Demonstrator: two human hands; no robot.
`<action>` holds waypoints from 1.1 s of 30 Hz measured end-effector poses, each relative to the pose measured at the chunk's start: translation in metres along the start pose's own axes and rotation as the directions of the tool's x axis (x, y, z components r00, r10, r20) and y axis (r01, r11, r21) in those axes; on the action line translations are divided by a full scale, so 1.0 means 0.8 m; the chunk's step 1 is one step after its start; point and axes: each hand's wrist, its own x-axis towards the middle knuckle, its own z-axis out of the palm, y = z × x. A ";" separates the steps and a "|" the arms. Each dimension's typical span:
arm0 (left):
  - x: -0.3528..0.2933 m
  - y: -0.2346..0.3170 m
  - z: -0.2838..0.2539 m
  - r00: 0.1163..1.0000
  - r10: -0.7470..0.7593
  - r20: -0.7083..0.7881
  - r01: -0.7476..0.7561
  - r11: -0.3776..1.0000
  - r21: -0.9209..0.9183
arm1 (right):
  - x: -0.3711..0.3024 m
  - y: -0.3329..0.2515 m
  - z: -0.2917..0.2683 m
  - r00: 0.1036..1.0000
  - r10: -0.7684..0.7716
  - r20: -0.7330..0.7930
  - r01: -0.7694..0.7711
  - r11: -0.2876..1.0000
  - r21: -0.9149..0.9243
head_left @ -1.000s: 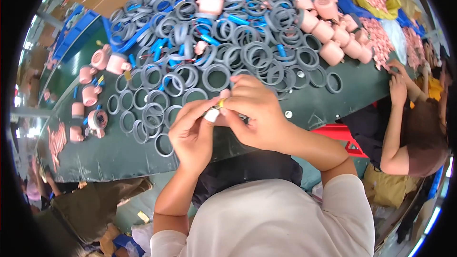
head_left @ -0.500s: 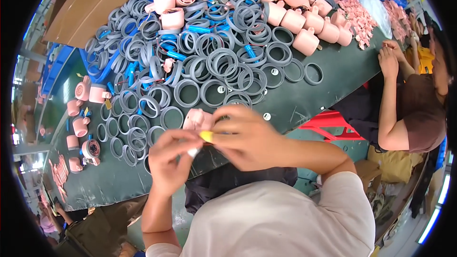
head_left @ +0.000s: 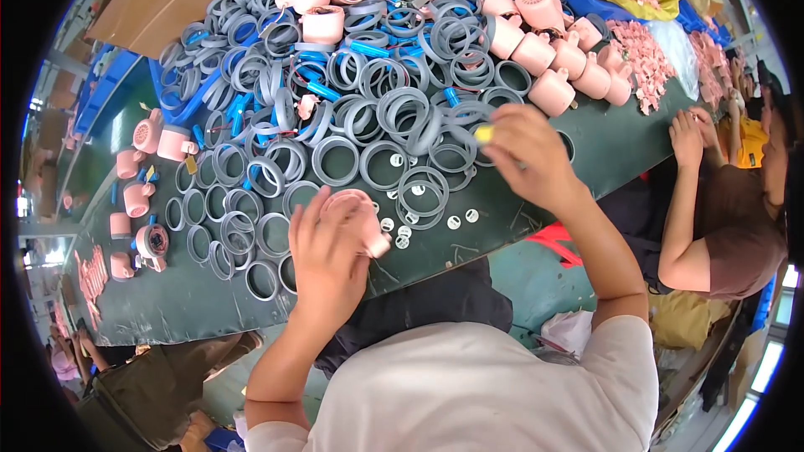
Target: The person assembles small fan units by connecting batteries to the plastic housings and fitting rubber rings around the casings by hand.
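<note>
Half the pink part (head_left: 356, 222) behind left hand (head_left: 322, 264)

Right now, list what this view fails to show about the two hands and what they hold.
Head view only:
- Pink part: the left hand covers most of it; full shape hidden.
- Yellow item: the right hand covers all but a tip; kind unclear.
- Small white discs: too small for detail.

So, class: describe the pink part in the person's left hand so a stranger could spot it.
Start at the dark green table heaped with grey rings. At its near edge, the left hand grips a round pink housing. Unlike the other pink housings, it is held off the table.
</note>
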 end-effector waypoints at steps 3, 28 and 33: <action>-0.024 -0.007 0.004 0.983 0.153 0.099 -0.156 0.988 0.018 | -0.009 0.003 -0.004 0.932 0.258 -0.253 -0.263 0.965 0.016; -0.005 0.007 -0.030 0.910 -0.340 0.238 0.313 0.185 -0.932 | 0.055 -0.128 0.093 0.927 -0.056 -0.372 0.205 0.905 0.373; -0.009 0.005 -0.024 0.914 -0.344 0.215 0.245 0.045 -0.968 | 0.059 -0.129 0.085 0.913 -0.175 -0.368 0.291 0.912 0.289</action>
